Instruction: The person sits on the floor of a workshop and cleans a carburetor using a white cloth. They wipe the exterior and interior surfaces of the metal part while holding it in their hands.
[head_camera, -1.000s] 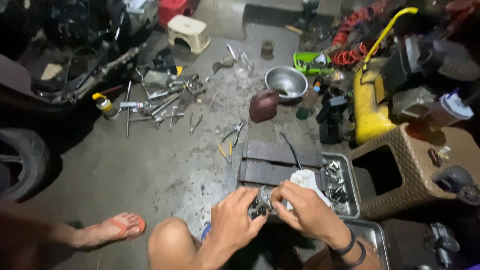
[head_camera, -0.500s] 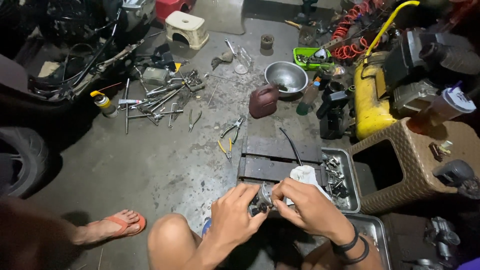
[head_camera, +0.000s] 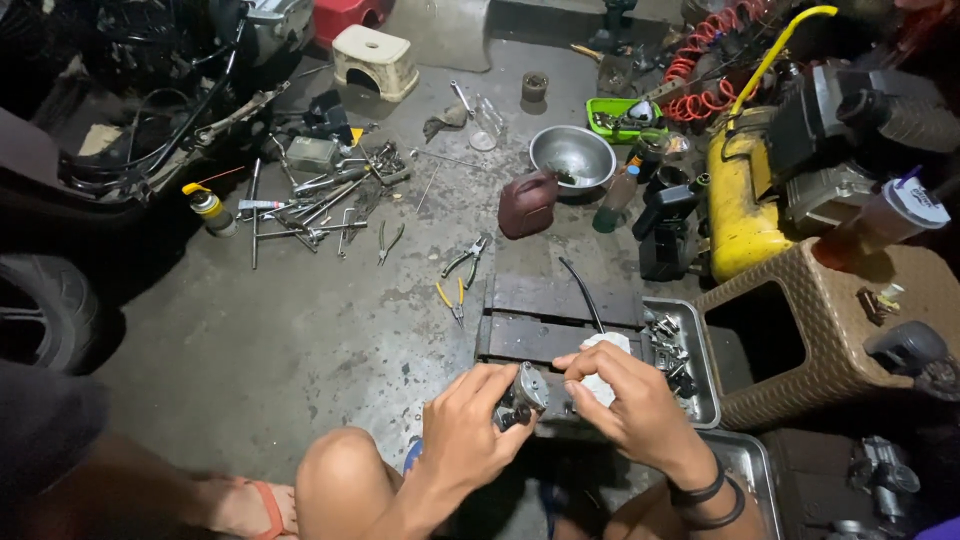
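Head-worn view, steeply downward, close

Your left hand (head_camera: 465, 435) grips a small part (head_camera: 522, 394) of dull grey cast metal, with black bits low down. Your right hand (head_camera: 625, 405) pinches a white rag (head_camera: 603, 368), soft and crumpled cloth. The wooden board (head_camera: 555, 320) ahead of you looks dark, worn and matt. Beside it the tray (head_camera: 703, 385) is thin bright metal, filled with small shiny steel pieces. The floor (head_camera: 270, 340) is rough concrete, stained and matt. Further off, the bowl (head_camera: 572, 155) gleams as polished steel, the jug (head_camera: 527, 203) is dull maroon plastic, the tank (head_camera: 738, 205) is glossy yellow painted metal, and the brown stool (head_camera: 800, 320) is woven plastic.
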